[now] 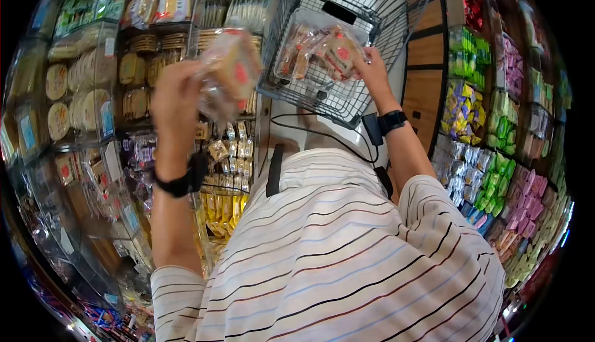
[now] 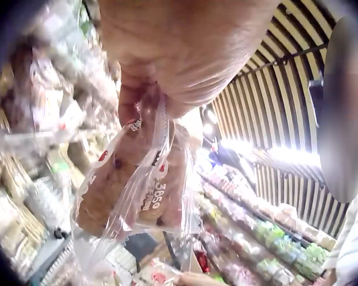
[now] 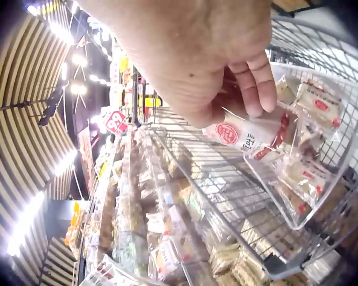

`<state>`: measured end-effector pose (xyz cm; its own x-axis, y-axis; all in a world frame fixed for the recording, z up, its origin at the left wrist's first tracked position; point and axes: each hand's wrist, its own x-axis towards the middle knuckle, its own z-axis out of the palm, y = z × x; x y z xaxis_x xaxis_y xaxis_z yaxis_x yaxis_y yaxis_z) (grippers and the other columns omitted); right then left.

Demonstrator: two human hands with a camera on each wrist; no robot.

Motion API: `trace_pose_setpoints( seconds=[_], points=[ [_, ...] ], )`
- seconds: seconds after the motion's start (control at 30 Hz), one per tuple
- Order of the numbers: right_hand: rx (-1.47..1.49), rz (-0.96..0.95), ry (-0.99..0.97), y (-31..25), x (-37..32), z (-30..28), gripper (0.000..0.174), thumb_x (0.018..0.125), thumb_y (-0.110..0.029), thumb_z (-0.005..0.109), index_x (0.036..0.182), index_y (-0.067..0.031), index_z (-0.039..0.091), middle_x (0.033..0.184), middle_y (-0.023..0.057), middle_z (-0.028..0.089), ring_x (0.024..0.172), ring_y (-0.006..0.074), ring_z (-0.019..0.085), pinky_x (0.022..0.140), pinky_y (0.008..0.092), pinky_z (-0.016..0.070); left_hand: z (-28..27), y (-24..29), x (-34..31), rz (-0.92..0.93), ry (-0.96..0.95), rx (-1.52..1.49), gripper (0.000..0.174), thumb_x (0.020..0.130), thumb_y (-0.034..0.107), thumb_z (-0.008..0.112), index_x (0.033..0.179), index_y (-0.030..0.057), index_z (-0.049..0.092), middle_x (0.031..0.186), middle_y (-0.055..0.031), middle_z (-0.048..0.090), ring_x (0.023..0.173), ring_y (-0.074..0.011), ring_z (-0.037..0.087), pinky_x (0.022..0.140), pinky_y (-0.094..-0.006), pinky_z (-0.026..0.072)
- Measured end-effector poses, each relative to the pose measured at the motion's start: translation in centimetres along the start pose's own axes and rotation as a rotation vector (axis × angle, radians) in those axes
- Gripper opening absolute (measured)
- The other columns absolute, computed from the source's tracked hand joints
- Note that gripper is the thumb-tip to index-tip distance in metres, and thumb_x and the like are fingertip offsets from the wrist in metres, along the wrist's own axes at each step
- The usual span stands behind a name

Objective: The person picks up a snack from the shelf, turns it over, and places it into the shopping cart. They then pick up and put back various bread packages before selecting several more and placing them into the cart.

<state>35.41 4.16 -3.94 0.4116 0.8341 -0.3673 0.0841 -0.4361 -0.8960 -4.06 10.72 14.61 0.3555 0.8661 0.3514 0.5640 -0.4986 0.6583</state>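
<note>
My left hand (image 1: 176, 97) pinches the gathered top of a clear bag of bread (image 2: 137, 185), which hangs below the fingers in the left wrist view. The same bag is blurred in the head view, out in front of the shelves at left. With fingers and thumb, my right hand (image 1: 375, 69) grips a wrapped bread packet (image 3: 250, 134) with a red round mark. That packet is over a clear plastic tray (image 3: 295, 226) inside the shopping cart (image 1: 353, 117). Several more wrapped packets (image 3: 316, 104) lie in the tray.
Shelves of packaged biscuits (image 1: 80, 115) and breads rise on the left, close to my left arm. Bins of bright wrapped snacks (image 1: 465, 112) line the right side. A dark cable (image 1: 310, 126) hangs between the cart and my body.
</note>
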Motion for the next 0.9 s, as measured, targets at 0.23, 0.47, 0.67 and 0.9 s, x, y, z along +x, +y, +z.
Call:
trace_pose_setpoints(
  seconds=[0.23, 0.47, 0.67, 0.9],
  points=[
    [-0.013, 0.079, 0.099, 4.8, 0.3, -3.0, 0.050, 0.083, -0.021, 0.067, 0.122, 0.0058, 0.052, 0.109, 0.0173, 0.064, 0.067, 0.0156, 0.065, 0.056, 0.0286, 0.0538, 19.2, -2.9, 2.7, 0.060, -0.294, -0.240, 0.015, 0.090, -0.003, 0.062, 0.104, 0.0008, 0.064, 0.099, -0.0144, 0.062, 0.091, -0.0290, 0.064, 0.080, -0.0328, 0.0514],
    [-0.197, 0.044, 0.139, 7.1, 0.4, -3.4, 0.046, 0.083, -0.024, 0.068, 0.117, 0.0027, 0.055, 0.106, 0.0181, 0.067, 0.078, 0.0240, 0.068, 0.069, 0.0346, 0.0551, 29.6, -8.5, -1.1, -0.189, -0.370, -0.213, 0.018, 0.092, 0.002, 0.060, 0.109, 0.0020, 0.063, 0.104, -0.0160, 0.060, 0.096, -0.0318, 0.064, 0.085, -0.0369, 0.0512],
    [-0.309, -0.045, 0.091, 6.3, 2.5, -3.3, 0.044, 0.084, -0.029, 0.072, 0.115, -0.0008, 0.059, 0.107, 0.0186, 0.068, 0.094, 0.0288, 0.068, 0.082, 0.0364, 0.0530, 26.0, -8.9, -1.3, -0.362, -0.365, -0.139, 0.026, 0.095, 0.011, 0.058, 0.118, -0.0014, 0.060, 0.111, -0.0174, 0.060, 0.102, -0.0324, 0.062, 0.090, -0.0382, 0.0501],
    [-0.477, -0.390, 0.089, 4.1, 10.0, 0.6, 0.043, 0.083, -0.023, 0.071, 0.121, -0.0072, 0.060, 0.109, 0.0169, 0.063, 0.101, 0.0335, 0.063, 0.084, 0.0397, 0.0516, 20.5, -8.7, -4.7, -0.554, -0.238, -0.247, 0.025, 0.097, 0.011, 0.058, 0.119, -0.0016, 0.059, 0.110, -0.0176, 0.062, 0.098, -0.0293, 0.064, 0.086, -0.0365, 0.0512]
  ],
)
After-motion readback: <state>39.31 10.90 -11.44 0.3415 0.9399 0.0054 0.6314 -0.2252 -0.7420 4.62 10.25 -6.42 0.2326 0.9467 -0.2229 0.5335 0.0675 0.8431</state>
